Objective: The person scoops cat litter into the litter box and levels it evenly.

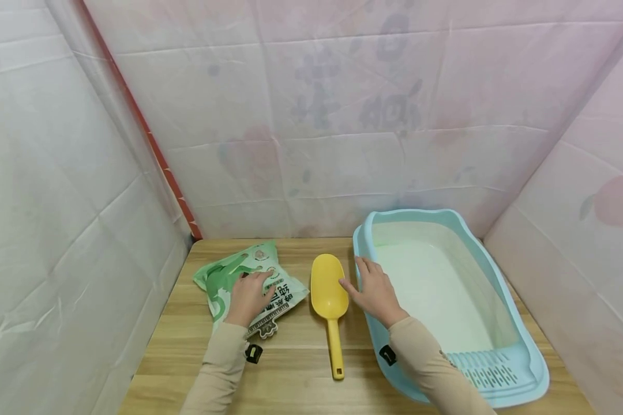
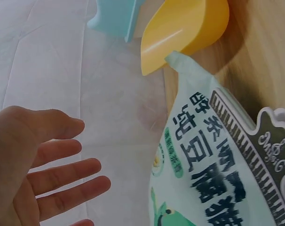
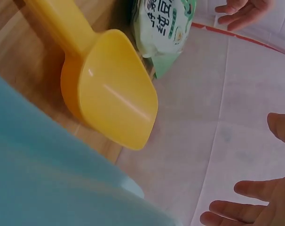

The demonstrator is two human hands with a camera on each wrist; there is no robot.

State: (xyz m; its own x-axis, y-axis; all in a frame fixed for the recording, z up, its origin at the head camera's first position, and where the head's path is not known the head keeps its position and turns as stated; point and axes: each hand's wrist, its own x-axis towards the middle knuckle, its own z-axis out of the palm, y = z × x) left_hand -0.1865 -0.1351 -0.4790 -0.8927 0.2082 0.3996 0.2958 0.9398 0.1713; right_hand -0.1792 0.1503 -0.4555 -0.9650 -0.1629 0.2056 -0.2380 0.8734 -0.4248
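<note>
My left hand [image 1: 249, 298] hovers over a green and white bag of cat litter [image 1: 285, 291], fingers loosely spread and holding nothing. In the left wrist view the hand [image 2: 34, 174] is apart from the bag [image 2: 194, 155]. A grey-and-white clip [image 2: 274, 146] runs along one edge of the bag. Between the hands a yellow scoop [image 1: 329, 285] lies with its handle toward me. My right hand [image 1: 378, 297] is above the left rim of a light blue litter box [image 1: 498, 271], its fingers extended and nothing in them; the right wrist view shows that hand [image 3: 265, 193] away from the scoop [image 3: 116, 89].
The wooden table [image 1: 285, 380] is bordered by pale printed sheets [image 1: 322, 190] at the back and both sides. A red strip [image 1: 166, 167] runs down the back left corner. The litter box has a slotted step [image 1: 483, 369] at its near end.
</note>
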